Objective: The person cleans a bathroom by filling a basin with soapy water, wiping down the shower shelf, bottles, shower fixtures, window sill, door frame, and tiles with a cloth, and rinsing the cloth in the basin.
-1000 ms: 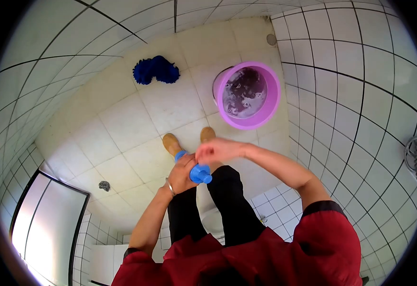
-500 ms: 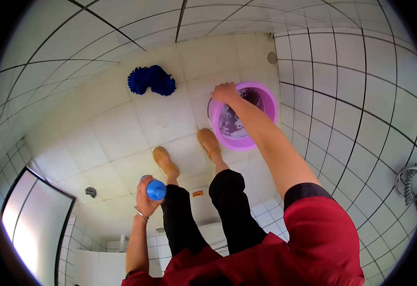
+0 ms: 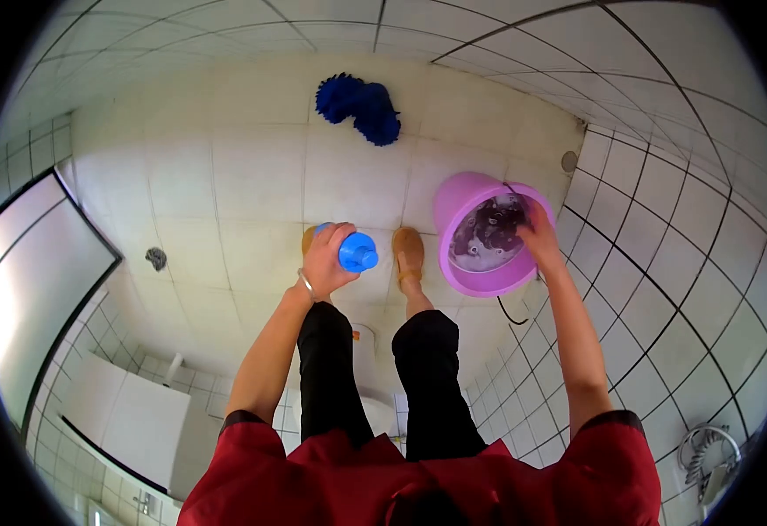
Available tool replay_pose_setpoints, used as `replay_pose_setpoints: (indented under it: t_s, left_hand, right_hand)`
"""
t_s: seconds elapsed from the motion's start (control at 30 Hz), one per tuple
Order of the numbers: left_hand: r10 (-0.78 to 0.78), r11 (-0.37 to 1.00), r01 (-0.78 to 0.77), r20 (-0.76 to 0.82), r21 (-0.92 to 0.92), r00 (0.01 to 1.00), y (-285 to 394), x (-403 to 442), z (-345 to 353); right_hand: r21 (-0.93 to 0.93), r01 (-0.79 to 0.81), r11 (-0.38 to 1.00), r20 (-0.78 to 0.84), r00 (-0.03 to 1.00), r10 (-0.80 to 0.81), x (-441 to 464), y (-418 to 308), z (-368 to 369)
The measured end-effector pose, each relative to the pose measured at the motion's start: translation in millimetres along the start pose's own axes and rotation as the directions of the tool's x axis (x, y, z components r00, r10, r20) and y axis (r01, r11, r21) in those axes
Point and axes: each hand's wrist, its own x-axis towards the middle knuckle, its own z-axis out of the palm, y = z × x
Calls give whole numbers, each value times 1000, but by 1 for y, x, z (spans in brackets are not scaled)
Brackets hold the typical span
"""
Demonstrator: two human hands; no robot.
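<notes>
My left hand point(image 3: 328, 260) is closed around a blue bottle point(image 3: 357, 252), its narrow cap end pointing right. The bottle is held above my left foot. At the right side of a pink bucket point(image 3: 467, 282), my right hand point(image 3: 538, 237) reaches over the rim with its fingers apart, above the contents. Dark cloth point(image 3: 495, 226) lies in sudsy water inside the bucket. A thin dark handle point(image 3: 517, 191) shows near my right fingers; whether they touch it I cannot tell.
A blue shaggy mop head point(image 3: 359, 107) lies on the pale tiled floor point(image 3: 269, 175). My slippers point(image 3: 408, 250) stand left of the bucket. A small dark clump point(image 3: 156, 258) is at left, a floor drain point(image 3: 569, 161) in the far right corner, a coiled hose point(image 3: 708, 451) low on the right wall.
My right hand has gone from the bucket's left rim to its right side. The thin handle now shows on the right too. My left hand has raised the bottle inward; the view has shifted.
</notes>
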Motion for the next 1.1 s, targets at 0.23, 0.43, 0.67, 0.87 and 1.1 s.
replay_pose_setpoints:
  t_s: [0.23, 0.43, 0.67, 0.87, 1.1]
  left_hand:
    - [69, 995, -66, 43, -73, 997, 5, -8, 6]
    - [-127, 978, 110, -87, -180, 988, 44, -57, -22]
    - [-406, 912, 328, -424, -246, 809, 68, -186, -80]
    - [-620, 774, 526, -592, -354, 514, 114, -341, -114]
    - [-713, 658, 510, -676, -554, 186, 174, -455, -126]
  right_hand:
    - [446, -452, 772, 221, 892, 395, -103, -22, -15]
    - [433, -498, 751, 325, 864, 386, -107, -25, -4]
    - [308, -611, 729, 383, 782, 492, -78, 11, -18]
    - [255, -700, 668, 462, 695, 552, -41, -37, -9]
    - [92, -529, 843, 561, 727, 395, -96, -159, -45]
